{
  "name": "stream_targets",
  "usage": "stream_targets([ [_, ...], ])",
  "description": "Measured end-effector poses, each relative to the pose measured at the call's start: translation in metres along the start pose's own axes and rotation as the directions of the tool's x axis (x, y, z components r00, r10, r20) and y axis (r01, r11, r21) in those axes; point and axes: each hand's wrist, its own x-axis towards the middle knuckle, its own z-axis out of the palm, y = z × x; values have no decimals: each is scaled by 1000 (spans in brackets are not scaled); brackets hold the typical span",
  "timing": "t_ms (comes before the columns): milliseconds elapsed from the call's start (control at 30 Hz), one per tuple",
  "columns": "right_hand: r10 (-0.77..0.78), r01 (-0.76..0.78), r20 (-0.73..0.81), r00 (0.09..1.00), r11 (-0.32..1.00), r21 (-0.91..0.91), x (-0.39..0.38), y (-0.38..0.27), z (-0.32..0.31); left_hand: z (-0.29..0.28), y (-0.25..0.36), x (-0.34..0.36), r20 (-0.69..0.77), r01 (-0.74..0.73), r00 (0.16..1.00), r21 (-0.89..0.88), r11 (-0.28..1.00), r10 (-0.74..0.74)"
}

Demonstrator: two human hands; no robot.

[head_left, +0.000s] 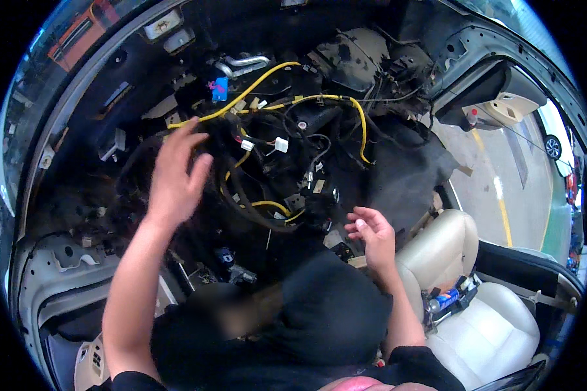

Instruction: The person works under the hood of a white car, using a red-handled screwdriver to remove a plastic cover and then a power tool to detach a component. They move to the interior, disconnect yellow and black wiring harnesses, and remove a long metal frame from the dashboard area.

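Observation:
My left hand (179, 179) reaches forward with its fingers spread, holding nothing that I can see. Its fingertips are next to a yellow-wrapped wiring harness (253, 86), and I cannot tell whether they touch it. My right hand (375, 238) hovers to the right of my knee, fingers loosely curled and apart, with nothing visible in it. Between the hands lies a tangle of black wiring (241, 202) with a white connector (281, 144) and a second yellow-wrapped branch (362, 127). A blue piece (220, 88) sits beside the harness.
Bent metal pipes (248, 63) stick out of the stripped dashboard area. A light seat (489, 332) on the right carries a blue can (445, 298) and several tools. Past the open right door (502, 104) is paved ground. A door frame (69, 254) bounds the left side.

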Motion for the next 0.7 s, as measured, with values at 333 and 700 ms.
stream_targets([
  [333, -33, 57, 183, 983, 990, -127, 47, -48, 3, 10, 37, -39, 83, 29, 996, 16, 999, -30],
  [700, -12, 4, 227, 974, 999, 33, 58, 37, 26, -3, 38, -64, 15, 155, 988, -20, 988, -154],
])
